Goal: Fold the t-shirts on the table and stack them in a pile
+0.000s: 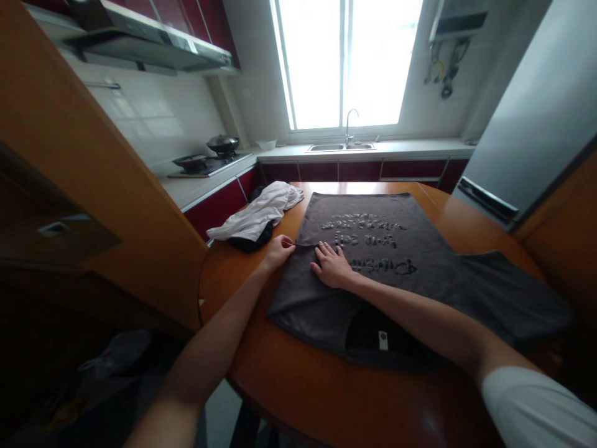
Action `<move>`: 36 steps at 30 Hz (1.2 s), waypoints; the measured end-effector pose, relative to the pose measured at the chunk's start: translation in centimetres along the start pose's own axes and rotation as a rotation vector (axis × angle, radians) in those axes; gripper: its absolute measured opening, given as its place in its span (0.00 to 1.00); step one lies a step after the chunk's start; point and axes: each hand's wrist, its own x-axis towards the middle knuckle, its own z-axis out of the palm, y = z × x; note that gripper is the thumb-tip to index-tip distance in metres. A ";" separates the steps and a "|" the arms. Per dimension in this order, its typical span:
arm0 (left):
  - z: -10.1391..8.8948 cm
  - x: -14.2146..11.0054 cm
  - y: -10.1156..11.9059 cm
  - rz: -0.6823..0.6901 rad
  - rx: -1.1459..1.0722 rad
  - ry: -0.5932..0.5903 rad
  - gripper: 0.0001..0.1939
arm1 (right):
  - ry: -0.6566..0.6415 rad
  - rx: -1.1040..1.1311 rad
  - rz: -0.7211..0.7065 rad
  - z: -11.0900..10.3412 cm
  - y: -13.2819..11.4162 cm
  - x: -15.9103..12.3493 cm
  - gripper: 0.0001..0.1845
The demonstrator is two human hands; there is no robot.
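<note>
A dark grey T-shirt (317, 311) with raised lettering lies spread on the wooden table (298, 386), its neck opening and a small white label facing me. One sleeve reaches out to the right; on the left the sleeve is not seen sticking out. My left hand (278, 250) pinches the shirt's left edge, fingers pressed together. Flat on the cloth beside it rests my right hand (333, 266), fingers stretched out, left of the lettering.
White and black clothes (261, 214) lie heaped at the table's far left. Beyond stand a stove with pans (224, 144), a counter with a sink (342, 147) under the window, and a fridge (522, 118) at right. An orange wooden frame (140, 186) rises on the left.
</note>
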 end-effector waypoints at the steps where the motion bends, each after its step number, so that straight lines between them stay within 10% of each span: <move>1: 0.0 -0.1 0.0 -0.007 -0.014 0.012 0.11 | -0.001 0.001 -0.002 0.0 0.0 0.0 0.35; 17: 0.6 -0.6 0.7 0.138 0.123 0.148 0.09 | 0.023 0.017 -0.007 0.2 0.1 0.1 0.35; 23: 0.3 -0.9 1.0 0.423 0.136 -0.054 0.06 | 0.016 0.023 -0.009 0.1 0.0 0.0 0.35; 36: 0.9 -1.3 1.4 0.503 0.114 -0.070 0.13 | 0.031 0.036 -0.015 0.3 0.1 0.1 0.35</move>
